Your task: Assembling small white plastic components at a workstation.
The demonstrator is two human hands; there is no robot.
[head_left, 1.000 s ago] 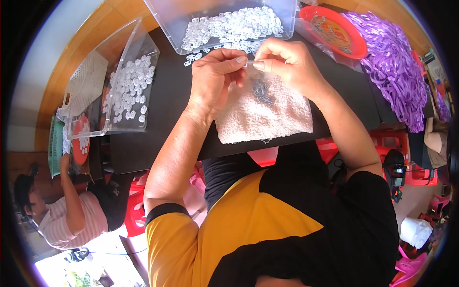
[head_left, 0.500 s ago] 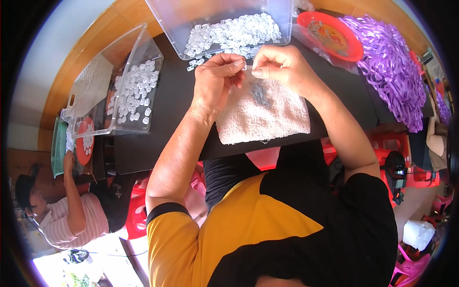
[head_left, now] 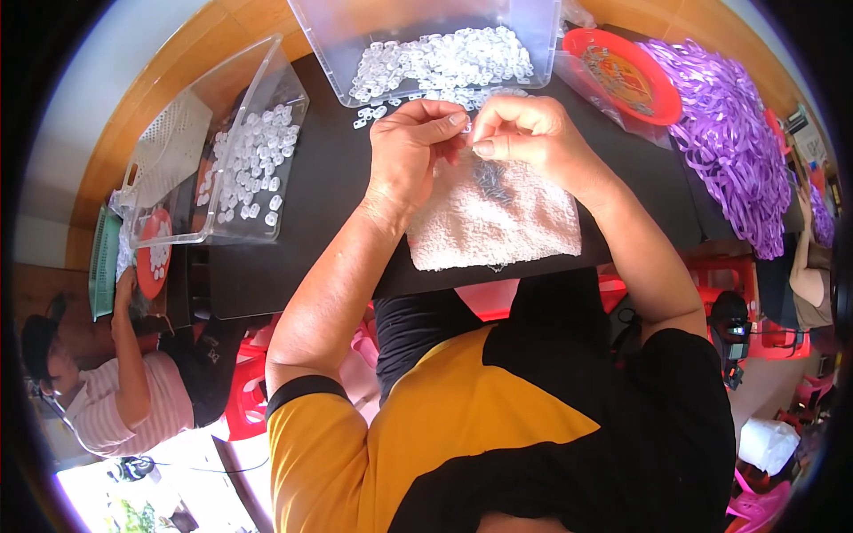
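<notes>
Both hands met at 12 o'clock over the white towel (head_left: 493,218): left hand (head_left: 410,147) and right hand (head_left: 524,133) pinched shut on a tiny clear clip (head_left: 466,127), I think. Loads remained in the clear bin (head_left: 444,62), plus some in the side bin (head_left: 253,160)

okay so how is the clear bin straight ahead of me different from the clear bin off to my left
The bin ahead sits beyond the hands at the table's far edge; the left bin sits at the left edge, turned at an angle. The bin ahead holds its small clear plastic pieces in a dense heap, with a few spilled onto the black table; the left bin's pieces lie spread thinner. Both are clear plastic and hold similar pieces.
</notes>
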